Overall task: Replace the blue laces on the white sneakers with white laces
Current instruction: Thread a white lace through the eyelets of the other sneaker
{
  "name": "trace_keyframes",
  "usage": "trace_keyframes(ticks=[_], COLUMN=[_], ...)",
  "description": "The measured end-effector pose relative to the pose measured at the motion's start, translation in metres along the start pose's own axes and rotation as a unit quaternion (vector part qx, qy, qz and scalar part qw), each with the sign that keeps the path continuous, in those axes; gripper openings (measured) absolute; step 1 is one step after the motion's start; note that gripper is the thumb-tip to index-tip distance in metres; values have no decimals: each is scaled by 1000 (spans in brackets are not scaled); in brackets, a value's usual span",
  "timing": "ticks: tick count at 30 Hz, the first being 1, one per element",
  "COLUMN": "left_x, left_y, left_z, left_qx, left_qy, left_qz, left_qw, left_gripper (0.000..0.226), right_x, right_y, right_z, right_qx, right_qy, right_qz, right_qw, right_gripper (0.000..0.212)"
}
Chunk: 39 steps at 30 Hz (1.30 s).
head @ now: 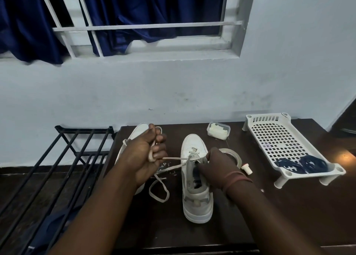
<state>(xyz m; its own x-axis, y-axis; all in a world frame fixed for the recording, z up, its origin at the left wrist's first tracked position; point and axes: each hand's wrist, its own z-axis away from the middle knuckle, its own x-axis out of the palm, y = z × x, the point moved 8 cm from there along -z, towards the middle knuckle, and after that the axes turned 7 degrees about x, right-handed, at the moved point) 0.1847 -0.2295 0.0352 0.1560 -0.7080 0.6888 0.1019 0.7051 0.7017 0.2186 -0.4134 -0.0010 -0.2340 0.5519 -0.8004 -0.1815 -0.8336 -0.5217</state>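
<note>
Two white sneakers stand on a dark wooden table [269, 206]. The right sneaker [195, 199] points away from me, a white lace [174, 158] threaded through its front eyelets. My left hand [149, 156] grips that lace and holds it taut to the left, with loose loops lying on the table below. My right hand [218, 170] holds the sneaker's right side by the tongue. The left sneaker [139, 130] lies mostly hidden behind my left hand. The blue laces [302, 165] sit bundled in a white plastic basket [269, 131] at the right.
A small clear box [218, 130] with white contents stands at the back. A roll of tape [234, 154] and a small white cap [247, 169] lie right of the sneaker. A black metal rack [57, 168] stands left of the table. The wall and a window are behind.
</note>
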Motion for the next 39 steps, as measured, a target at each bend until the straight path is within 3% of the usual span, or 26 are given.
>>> trace_keyframes(ticks=[4, 6, 9, 12, 14, 16, 20, 21, 22, 26, 28, 30, 31, 32, 33, 35, 39], left_x=[4, -7, -26, -36, -33, -30, -18, -15, -13, -4, 9, 21, 27, 31, 34, 35, 34], left_y=[2, -6, -27, -30, -29, -36, -27, -17, -7, 13, 15, 13, 9, 4, -1, -7, -6], left_z=[4, 6, 11, 5, -1, -2, 2, 1, 1, 6, 13, 17, 18, 19, 20, 17, 13], left_qx=[-96, -141, -186, -114, -55, -46, -35, -17, -5, 11, 16, 17, 11, -2, -18, -29, -8], left_qy=[-11, 21, 58, 68, 37, -2, 22, 40, 57, 56, 32, 2, -14, -34, -49, -54, -27], left_qz=[61, -43, -272, -477, -608, -714, -805, -809, -790, -516, -360, -291, -280, -269, -256, -226, -170], left_qw=[993, 989, 942, 869, 791, 698, 592, 587, 611, 855, 932, 956, 960, 963, 965, 972, 985], left_gripper=[19, 26, 30, 23, 16, 15, 28, 32, 34, 39, 40, 29, 27, 31, 38, 45, 42], right_x=[0, 0, -1, -1, -2, -5, -8, -11, -15, -42, -44, -23, -9, 1, 5, 3, -20], right_y=[-2, -3, -6, -10, -7, -5, -7, -11, -15, -37, -48, -62, -69, -74, -76, -76, -64], right_z=[0, -1, 1, 4, 4, 5, 8, 10, 11, 22, 28, 38, 46, 54, 58, 53, 34], right_qx=[-13, -13, -19, -41, -30, -23, -30, -40, -53, -98, -139, -165, -163, -159, -159, -160, -193], right_qy=[10, 6, -2, 8, 13, 12, -15, -11, -1, 89, 71, -99, -207, -280, -305, -263, -67], right_qz=[19, 30, 40, 36, 6, -12, -24, -17, -21, -141, -178, -255, -307, -347, -367, -375, -310], right_qw=[1000, 999, 999, 998, 999, 1000, 999, 999, 998, 981, 972, 948, 914, 881, 864, 874, 929], right_gripper=[26, 26, 27, 23, 21, 22, 26, 25, 23, 12, 22, 27, 26, 25, 22, 17, 26])
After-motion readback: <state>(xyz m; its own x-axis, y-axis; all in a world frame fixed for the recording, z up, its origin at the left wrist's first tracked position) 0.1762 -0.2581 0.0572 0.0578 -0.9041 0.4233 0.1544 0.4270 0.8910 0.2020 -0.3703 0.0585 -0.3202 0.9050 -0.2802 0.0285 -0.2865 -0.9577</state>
